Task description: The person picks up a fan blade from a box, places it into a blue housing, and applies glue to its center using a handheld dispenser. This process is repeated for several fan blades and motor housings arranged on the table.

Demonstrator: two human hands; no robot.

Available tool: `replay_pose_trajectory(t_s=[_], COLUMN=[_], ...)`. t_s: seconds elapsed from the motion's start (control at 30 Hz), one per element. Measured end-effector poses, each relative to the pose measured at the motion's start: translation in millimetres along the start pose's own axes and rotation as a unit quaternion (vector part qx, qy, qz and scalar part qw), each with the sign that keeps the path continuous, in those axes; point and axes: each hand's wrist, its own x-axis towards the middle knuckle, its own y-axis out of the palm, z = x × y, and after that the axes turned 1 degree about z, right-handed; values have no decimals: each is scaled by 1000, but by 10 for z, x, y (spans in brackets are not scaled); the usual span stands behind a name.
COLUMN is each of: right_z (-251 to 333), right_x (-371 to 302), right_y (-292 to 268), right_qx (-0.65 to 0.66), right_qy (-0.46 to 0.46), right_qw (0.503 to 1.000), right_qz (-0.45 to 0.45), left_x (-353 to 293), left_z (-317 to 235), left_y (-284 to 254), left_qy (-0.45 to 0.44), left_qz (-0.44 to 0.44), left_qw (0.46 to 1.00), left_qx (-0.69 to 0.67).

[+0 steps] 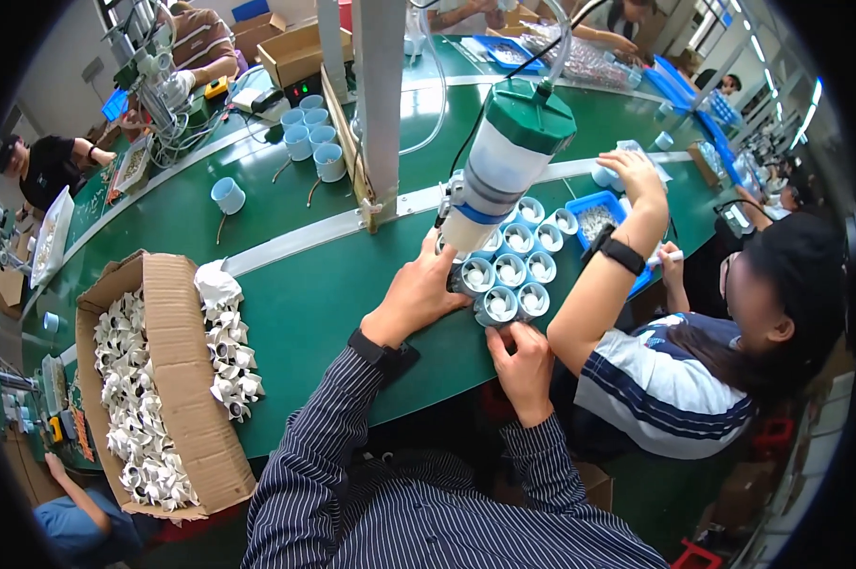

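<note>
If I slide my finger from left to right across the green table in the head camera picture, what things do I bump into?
Cardboard box of white parts → left hand → cluster of grey cups → blue tray.

The worktop (333,294) is dark green with a white stripe. The dispenser (509,156) at 12 o'clock is white with a green cap. The small cups (513,270) are pale blue. The carton (177,379) at 9 o'clock is brown. The sleeves (324,446) are navy with thin white stripes.
</note>
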Motion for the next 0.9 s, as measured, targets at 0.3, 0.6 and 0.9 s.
replay_pose_trajectory(t_s=[0.3,0.6,0.9], right_z=[787,2396,2969], right_x=[-155,1107,2671], right_y=[169,936,2797], right_qx=[176,226,-187], right_qy=[-90,-279,-451], right_qw=[974,918,866], right_qz=[114,167,112], left_x=[-1312,-2527,-2641], left_z=[-208,42,23], left_y=[-541,-750,-870], left_qy=[-72,-222,-164], left_qz=[-99,-232,-246], left_qw=[988,932,923], left_qx=[-98,-172,-248])
